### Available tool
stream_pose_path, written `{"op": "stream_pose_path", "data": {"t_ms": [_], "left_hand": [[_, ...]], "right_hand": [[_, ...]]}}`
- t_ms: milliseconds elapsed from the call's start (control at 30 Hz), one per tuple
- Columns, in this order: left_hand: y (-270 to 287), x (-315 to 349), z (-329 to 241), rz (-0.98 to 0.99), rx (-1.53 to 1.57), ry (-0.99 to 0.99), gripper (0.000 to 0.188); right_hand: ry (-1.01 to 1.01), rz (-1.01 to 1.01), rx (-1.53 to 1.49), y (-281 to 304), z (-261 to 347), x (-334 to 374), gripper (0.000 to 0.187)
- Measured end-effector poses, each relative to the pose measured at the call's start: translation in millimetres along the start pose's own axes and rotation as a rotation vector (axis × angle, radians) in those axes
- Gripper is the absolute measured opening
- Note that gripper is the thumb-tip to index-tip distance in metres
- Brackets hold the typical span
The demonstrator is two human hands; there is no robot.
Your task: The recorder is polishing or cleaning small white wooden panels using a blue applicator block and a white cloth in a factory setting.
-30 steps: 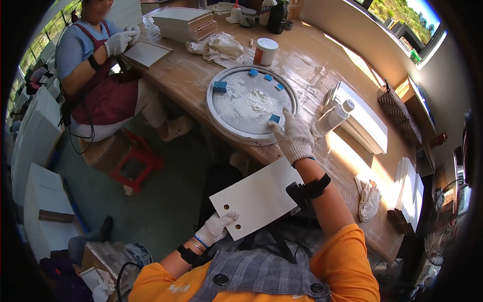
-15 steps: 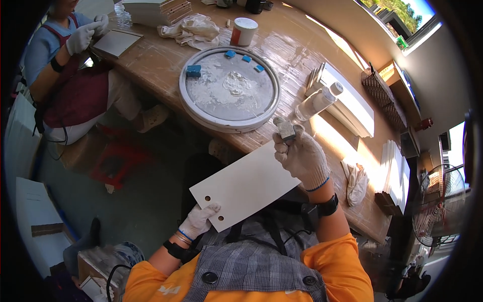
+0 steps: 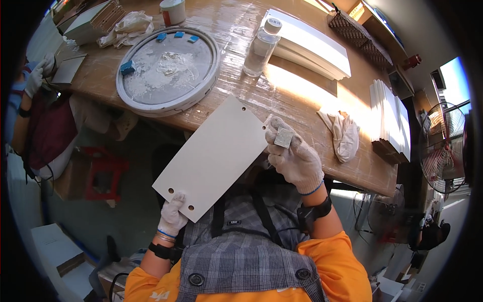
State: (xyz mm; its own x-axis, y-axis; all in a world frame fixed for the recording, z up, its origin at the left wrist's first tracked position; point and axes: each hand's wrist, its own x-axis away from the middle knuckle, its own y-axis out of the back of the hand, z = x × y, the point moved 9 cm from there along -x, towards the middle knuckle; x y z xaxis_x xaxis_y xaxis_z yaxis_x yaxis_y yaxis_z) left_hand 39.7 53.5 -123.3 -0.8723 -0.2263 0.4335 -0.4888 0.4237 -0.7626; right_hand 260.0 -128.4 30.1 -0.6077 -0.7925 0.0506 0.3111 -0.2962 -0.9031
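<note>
A white rectangular panel (image 3: 211, 156) with round holes near both ends slants up and to the right in front of me. My left hand (image 3: 172, 215), in a white knit glove, is closed on its near end, thumb on top between two holes. My right hand (image 3: 297, 158), gloved too, pinches a small grey square block (image 3: 284, 138) between thumb and fingers. The fingers are close beside the panel's far right edge, near a hole; whether they touch it I cannot tell. The block's flat, pale face is turned up.
On the table (image 3: 236, 85) stand a round grey tray (image 3: 146, 103) with white paste and several blue pieces, a clear bottle (image 3: 260, 50), a tub (image 3: 172, 12), stacked white panels (image 3: 307, 43) and a loose glove (image 3: 344, 136). A co-worker (image 3: 45, 121) sits at left; a fan (image 3: 443, 146) stands right.
The view has swung to the right. The panel is turned more steeply, and its far end with two holes now shows. My right hand still holds the block, its flat face now more visible.
</note>
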Motion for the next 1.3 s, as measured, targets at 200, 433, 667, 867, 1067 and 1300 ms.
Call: {"op": "stream_pose_path", "data": {"t_ms": [200,433,667,867,1067,1300], "left_hand": [[-8.4,2.2,-3.0,-0.062,-0.054,-0.02,0.052],[3.8,5.0,0.6,-0.095,-0.076,-0.032,0.051],[6.6,5.9,-0.7,-0.119,-0.13,-0.047,0.052],[-0.5,6.7,-1.9,-0.084,-0.142,-0.043,0.054],[5.2,6.2,1.1,-0.101,-0.099,-0.014,0.059],[6.2,7.6,-0.4,-0.127,-0.113,-0.03,0.061]], "right_hand": [[0.082,-0.191,0.052,26.9,19.3,25.9,0.063],[0.201,-0.339,0.338,29.0,53.1,32.0,0.041],[0.62,-0.403,1.88,-2.5,67.7,38.9,0.047],[0.736,-0.261,2.159,-14.1,49.1,31.1,0.051],[0.711,-0.233,2.197,-11.3,40.8,24.0,0.052],[0.752,-0.277,2.305,-12.5,44.9,21.6,0.051]]}}
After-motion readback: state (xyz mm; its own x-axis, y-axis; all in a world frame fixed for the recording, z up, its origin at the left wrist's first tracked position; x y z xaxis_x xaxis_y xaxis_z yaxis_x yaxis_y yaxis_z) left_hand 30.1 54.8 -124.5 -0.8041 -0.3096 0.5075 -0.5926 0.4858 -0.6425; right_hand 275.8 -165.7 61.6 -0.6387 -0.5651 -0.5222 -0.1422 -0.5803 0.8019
